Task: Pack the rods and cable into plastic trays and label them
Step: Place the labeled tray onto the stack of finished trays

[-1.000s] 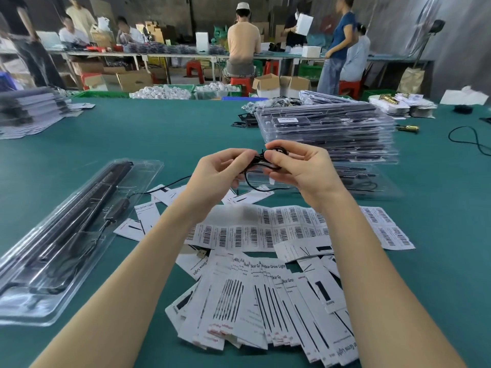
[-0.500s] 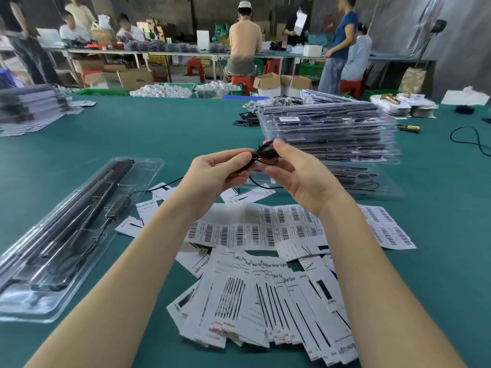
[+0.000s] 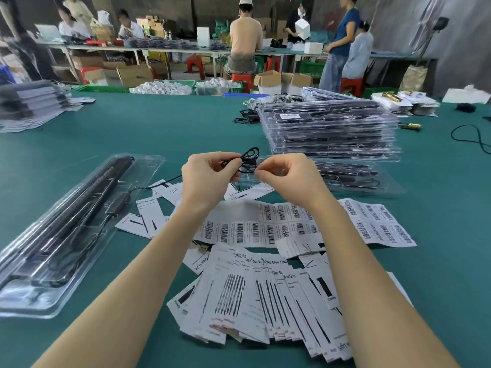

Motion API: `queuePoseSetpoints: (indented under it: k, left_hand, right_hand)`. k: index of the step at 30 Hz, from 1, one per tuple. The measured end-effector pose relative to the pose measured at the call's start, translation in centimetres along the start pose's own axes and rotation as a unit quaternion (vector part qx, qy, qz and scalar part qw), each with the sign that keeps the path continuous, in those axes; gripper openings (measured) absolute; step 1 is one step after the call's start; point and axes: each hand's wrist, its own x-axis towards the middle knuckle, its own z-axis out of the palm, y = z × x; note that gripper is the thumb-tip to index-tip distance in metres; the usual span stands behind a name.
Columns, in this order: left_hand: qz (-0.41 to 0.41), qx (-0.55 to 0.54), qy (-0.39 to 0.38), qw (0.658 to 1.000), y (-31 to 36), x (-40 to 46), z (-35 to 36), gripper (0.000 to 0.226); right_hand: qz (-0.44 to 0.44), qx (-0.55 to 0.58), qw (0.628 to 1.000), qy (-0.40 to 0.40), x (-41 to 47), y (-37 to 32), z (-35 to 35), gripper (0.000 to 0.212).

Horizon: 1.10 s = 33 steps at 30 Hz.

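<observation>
A thin black cable is coiled into small loops between my two hands, held above the green table. My left hand pinches the coil from the left and my right hand pinches it from the right. The cable's loose end runs down to the left toward a clear plastic tray that lies open on the table with long black rods and a small black box in it. Barcode label sheets lie under my forearms.
A tall stack of filled clear trays stands just behind my hands on the right. Printed paper cards are fanned out at the near edge. Another tray pile sits far left. People work at benches beyond the table.
My hands have turned over the coil, knuckles now up, and the cable loops stand a little higher between the fingers. The view has shifted slightly.
</observation>
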Motion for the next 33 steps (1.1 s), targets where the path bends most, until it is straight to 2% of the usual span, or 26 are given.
queuePoseSetpoints:
  k: [2, 4, 9, 18, 21, 26, 30, 33]
  left_hand:
    - [0.049, 0.087, -0.051, 0.994, 0.4, 0.2, -0.7, 0.009]
    - [0.061, 0.136, -0.101, 0.984, 1.0, 0.6, -1.5, 0.009]
    - [0.013, 0.127, -0.143, 0.981, 1.3, 0.8, -2.1, 0.009]
    - [0.056, 0.170, -0.289, 0.940, 1.3, 1.3, -3.2, 0.013]
    - [0.042, 0.101, -0.339, 0.935, 1.2, 1.3, -3.4, 0.013]
    - [-0.060, -0.090, -0.380, 0.919, 0.3, 0.7, -2.5, 0.025]
    - [-0.147, -0.262, -0.346, 0.889, -0.4, 0.4, -1.0, 0.027]
    - [-0.215, -0.386, -0.278, 0.853, -0.2, 0.3, 0.8, 0.026]
  right_hand:
    - [-0.024, -0.002, 1.000, 0.013, 0.0, 0.2, -0.3, 0.005]
    - [-0.036, 0.008, 0.999, 0.017, -0.1, 0.3, -0.5, 0.005]
    - [-0.038, 0.019, 0.999, -0.001, -0.3, 0.8, -0.7, 0.007]
    - [-0.043, 0.054, 0.997, -0.033, -0.2, 1.6, -0.9, 0.009]
    - [-0.035, 0.138, 0.988, -0.066, -0.4, 2.0, -1.3, 0.009]
    - [0.007, 0.230, 0.966, -0.118, -0.6, 3.1, -2.0, 0.010]
    - [0.050, 0.269, 0.956, -0.105, -0.4, 4.0, -1.6, 0.021]
    - [0.058, 0.239, 0.967, -0.070, -0.4, 4.1, -1.2, 0.019]
